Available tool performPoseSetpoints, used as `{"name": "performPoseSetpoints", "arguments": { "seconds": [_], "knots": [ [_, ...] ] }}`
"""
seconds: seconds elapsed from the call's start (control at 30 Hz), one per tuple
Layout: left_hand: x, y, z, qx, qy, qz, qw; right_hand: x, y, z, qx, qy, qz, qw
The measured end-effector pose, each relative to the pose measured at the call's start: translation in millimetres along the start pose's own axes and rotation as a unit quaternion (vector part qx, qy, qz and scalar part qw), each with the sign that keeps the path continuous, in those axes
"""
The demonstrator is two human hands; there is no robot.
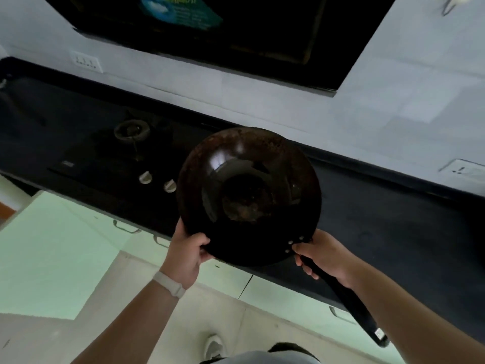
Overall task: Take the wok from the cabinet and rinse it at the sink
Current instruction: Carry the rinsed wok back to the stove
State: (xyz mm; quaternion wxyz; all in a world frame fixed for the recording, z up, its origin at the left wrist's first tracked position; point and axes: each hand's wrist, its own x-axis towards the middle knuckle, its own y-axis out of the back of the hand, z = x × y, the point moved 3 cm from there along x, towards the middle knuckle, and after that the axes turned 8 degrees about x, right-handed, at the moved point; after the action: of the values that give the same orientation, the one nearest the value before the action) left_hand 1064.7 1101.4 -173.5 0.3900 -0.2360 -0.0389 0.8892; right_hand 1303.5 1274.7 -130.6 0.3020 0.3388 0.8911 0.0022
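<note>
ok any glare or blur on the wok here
Head view: dim, so the wok nearly merges with the dark countertop; a small bright glare sits on its upper-left inner wall; the hood sticker is blurred past reading; the wide-angle lens tilts and bows the counter edge; left hand on the rim and right hand on the handle read clearly.

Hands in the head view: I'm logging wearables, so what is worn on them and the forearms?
The left hand has a slim white wristband at its wrist, smooth and unmarked from here. The right hand shows no band or ring. No sleeves or gloves are in view.
</note>
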Motion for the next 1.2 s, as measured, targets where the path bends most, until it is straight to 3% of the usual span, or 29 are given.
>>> {"name": "performPoseSetpoints", "arguments": {
  "seconds": [0.37,0.57,0.93,1.2],
  "knots": [
    [51.5,-70.4,-11.9,0.045,0.066,-0.117,0.990,-30.3,43.0,41.4,0.086,-0.050,0.124,0.987],
    [65.8,-117.6,-28.5,0.073,0.097,-0.159,0.980,-39.4,75.0,67.0,0.127,-0.071,0.154,0.977],
    [97.2,-203.0,-54.6,0.117,0.130,-0.124,0.977,-6.9,156.6,100.1,0.145,-0.071,0.139,0.977],
    [114.2,-240.6,-68.8,0.127,0.141,-0.057,0.980,42.3,208.3,121.3,0.145,-0.075,0.059,0.985]
  ]
}}
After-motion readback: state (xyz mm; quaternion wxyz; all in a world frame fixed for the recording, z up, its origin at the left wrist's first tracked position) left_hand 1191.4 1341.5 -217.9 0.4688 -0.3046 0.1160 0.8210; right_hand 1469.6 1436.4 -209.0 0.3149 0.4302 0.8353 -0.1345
